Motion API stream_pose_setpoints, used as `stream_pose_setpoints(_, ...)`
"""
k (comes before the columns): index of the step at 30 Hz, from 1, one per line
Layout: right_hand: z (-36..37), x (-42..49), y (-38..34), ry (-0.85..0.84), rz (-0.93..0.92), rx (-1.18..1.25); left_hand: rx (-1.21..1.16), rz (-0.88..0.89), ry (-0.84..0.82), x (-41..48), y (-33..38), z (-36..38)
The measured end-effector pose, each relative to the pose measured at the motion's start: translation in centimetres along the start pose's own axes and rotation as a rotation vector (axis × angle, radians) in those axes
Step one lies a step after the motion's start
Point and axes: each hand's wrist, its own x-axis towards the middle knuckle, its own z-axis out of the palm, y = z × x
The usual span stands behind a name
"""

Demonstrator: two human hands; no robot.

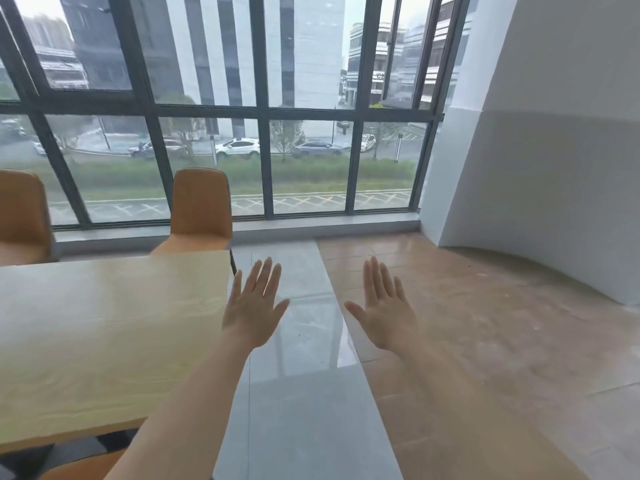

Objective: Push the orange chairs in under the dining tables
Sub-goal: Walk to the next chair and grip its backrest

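Both hands out in front, flat and fully spread, backs up, holding nothing. Left hand hangs just past the right edge of the dining table, over the pale glossy floor strip; whether its wrist brushes the table edge cannot be told. Right hand hangs apart from it over the seam between that strip and the brown tiled floor, touching nothing.

Orange chair stands at the far right corner of the table, back upright toward the window, seat front tucked at or under the tabletop edge; legs mostly hidden, one dark leg shows beside the table corner. Second orange chair at far left, cut off by the frame edge, its lower part behind the tabletop. A third orange seat peeks out under the near table edge at the bottom, mostly hidden by the left forearm and the frame edge.

White wall curves in at right. Outside the glass: parked cars, grass, buildings, all blurred.
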Motion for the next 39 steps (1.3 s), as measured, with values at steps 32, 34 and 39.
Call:
stream_pose_setpoints(32, 0.7, 78.9, 19.8, -0.05, -0.519, 0.038, 0.058, -0.641, -0.086, 65.7, -3.1, 14.6)
stream_pose_setpoints(34, 1.9, 83.9, 18.5, -0.06, -0.557, 0.043, 0.092, -0.686, -0.094, 69.3, -5.5, 16.5)
stream_pose_setpoints(39, 4.2, 97.0, 13.9, -0.076, -0.638, 0.016, 0.117, -0.759, -0.073, 79.3, -12.9, 20.8)
